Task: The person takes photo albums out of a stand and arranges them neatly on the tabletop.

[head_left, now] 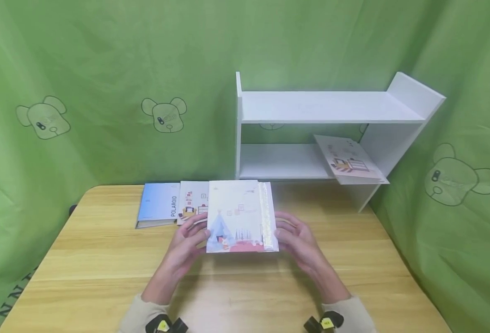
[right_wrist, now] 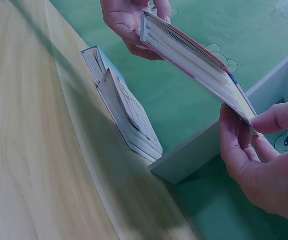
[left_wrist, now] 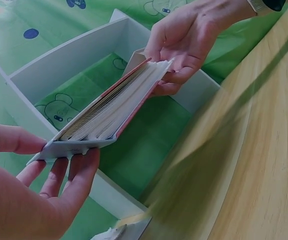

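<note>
A photo album (head_left: 234,222) with a drawn blue tent and pink rug on its white cover is held above the table. My left hand (head_left: 188,241) grips its spine side, thumb on top and fingers beneath, as the left wrist view shows. At the opposite edge, my right hand (head_left: 298,239) pinches the album between thumb and fingers. Many page edges (left_wrist: 116,102) show between the covers in the left wrist view. Behind it on the table lie a blue album (head_left: 157,201) marked POLAROID and an illustrated album (head_left: 192,194), partly hidden.
A white two-tier shelf (head_left: 311,106) stands at the back right. Another illustrated album (head_left: 349,159) leans on its lower tier at the right, jutting past the front edge. Green curtain (head_left: 112,152) surrounds the wooden table (head_left: 245,300).
</note>
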Tool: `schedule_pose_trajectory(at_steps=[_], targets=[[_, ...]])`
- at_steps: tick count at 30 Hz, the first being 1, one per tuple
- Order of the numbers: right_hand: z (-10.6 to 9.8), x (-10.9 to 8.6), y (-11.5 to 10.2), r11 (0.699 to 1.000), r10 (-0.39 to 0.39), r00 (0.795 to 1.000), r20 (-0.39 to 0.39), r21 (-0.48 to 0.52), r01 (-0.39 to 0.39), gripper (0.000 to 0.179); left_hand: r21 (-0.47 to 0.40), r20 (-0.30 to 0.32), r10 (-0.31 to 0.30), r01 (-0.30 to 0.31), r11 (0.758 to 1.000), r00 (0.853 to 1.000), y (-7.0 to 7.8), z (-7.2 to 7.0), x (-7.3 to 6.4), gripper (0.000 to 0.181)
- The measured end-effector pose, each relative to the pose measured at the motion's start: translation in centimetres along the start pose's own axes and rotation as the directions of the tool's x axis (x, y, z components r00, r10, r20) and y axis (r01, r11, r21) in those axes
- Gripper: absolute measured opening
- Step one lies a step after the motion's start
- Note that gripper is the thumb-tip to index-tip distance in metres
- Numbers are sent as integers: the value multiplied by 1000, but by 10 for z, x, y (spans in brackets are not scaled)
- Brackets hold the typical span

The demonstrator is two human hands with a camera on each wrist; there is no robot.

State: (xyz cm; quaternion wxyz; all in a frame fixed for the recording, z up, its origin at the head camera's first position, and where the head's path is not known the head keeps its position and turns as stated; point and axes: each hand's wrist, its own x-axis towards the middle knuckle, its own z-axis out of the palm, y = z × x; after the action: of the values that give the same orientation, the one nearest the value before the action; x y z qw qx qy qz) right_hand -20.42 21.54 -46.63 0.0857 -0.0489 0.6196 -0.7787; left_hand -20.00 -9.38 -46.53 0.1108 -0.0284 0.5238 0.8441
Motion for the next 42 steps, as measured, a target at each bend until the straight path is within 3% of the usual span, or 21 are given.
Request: schedule_pose_trajectory(at_steps=[18,25,42], targets=[[25,8,13,999,38,999,-14,-8,-38,60,24,-62,7,-5,1000,998,7,-17,-9,56],[37,13,19,999,40,999,15,-11,-40,59,28,-103,-15,18,999,995,9,-30,-13,55],[61,17,34,996,85,996,24,-12,-85,57,52,-125,-10,16,999,992,16,-51,-25,45]])
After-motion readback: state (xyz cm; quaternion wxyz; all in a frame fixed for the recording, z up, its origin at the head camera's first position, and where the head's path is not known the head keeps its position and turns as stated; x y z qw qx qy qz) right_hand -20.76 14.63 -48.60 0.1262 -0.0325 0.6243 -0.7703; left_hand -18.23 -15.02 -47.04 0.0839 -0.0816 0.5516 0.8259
